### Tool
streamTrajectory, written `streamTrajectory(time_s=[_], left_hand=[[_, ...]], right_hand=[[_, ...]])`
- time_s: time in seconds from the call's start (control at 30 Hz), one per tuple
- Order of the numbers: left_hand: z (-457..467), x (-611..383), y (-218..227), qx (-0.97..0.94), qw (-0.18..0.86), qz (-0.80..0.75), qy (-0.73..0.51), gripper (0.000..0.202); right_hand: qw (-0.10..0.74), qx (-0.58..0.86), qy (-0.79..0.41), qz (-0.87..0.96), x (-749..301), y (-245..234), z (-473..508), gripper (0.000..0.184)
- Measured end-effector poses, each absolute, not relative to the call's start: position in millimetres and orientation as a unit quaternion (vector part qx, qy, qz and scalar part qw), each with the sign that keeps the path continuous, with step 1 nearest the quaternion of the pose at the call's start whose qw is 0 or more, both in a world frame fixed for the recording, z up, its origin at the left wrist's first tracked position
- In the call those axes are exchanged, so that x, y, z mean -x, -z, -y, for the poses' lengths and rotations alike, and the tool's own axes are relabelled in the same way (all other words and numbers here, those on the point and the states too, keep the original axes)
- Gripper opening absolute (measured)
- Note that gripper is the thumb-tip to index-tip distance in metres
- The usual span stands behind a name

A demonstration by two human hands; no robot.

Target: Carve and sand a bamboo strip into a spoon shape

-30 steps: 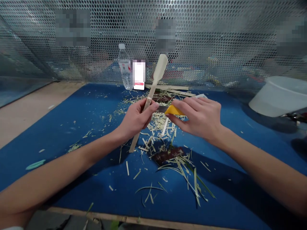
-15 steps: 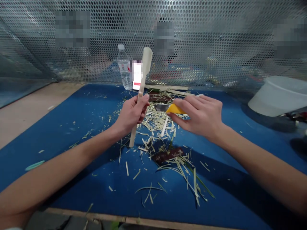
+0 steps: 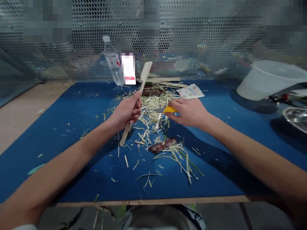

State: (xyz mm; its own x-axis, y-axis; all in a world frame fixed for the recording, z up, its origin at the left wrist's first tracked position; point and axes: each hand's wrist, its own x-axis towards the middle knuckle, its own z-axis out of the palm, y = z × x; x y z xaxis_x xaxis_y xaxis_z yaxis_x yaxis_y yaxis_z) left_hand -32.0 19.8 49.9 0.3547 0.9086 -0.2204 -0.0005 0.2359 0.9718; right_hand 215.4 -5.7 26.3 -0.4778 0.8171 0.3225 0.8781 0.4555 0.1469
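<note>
- Left hand (image 3: 129, 109) in closed grip on wooden strip (image 3: 146, 72); right hand (image 3: 189, 111) gripping yellow knife (image 3: 170, 109)
- Whittling seems in hand; another cut calls for bringing the knife left

We have room at middle left
We could cross the mat (image 3: 59, 127) there; the stick (image 3: 146, 71) and knife (image 3: 170, 109) bar the centre, the bottle (image 3: 111, 65) and phone (image 3: 129, 67) the upper middle, the bucket (image 3: 263, 81) and bowl (image 3: 296, 118) the right.

This looks like a small craft workshop: pale shavings (image 3: 153, 103) litter a blue-topped counter (image 3: 59, 134), a yellow-handled knife (image 3: 169, 110) is held over them, a plastic bucket (image 3: 254, 83) stands at the side, and a perforated metal screen (image 3: 187, 35) rises behind.
</note>
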Motion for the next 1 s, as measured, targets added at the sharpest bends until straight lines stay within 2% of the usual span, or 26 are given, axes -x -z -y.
streamTrajectory(time_s=[0.2,0.37,0.43,0.53,0.7,0.87,1.0], left_hand=[[-9.9,21.8,-43.0,-0.5,0.689,-0.435,-0.293,0.018],[-4.1,16.7,-19.6,-0.522,0.716,-0.403,-0.229,0.015],[-3.7,16.1,-12.6,-0.54,0.704,-0.405,-0.222,0.015],[-5.1,15.9,-8.4,-0.545,0.692,-0.404,-0.248,0.02],[-9.6,17.8,-6.6,-0.517,0.714,-0.396,-0.258,0.031],[-12.5,19.9,-5.1,-0.488,0.741,-0.387,-0.25,0.04],[-10.5,19.0,-8.7,-0.502,0.735,-0.387,-0.241,0.036]], right_hand=[[0.09,0.617,0.117,0.773,-258.7,-8.3,23.1,0.039],[0.096,0.642,0.142,0.747,-283.9,5.7,23.5,0.035],[0.14,0.621,0.142,0.758,-277.0,5.4,27.9,0.034],[0.211,0.515,0.052,0.829,-249.1,-2.1,44.6,0.035],[0.161,0.323,-0.052,0.931,-206.5,-5.8,78.4,0.043],[0.183,0.329,-0.075,0.924,-203.3,5.9,79.6,0.028],[0.218,0.329,-0.077,0.915,-208.8,7.7,72.3,0.02]])
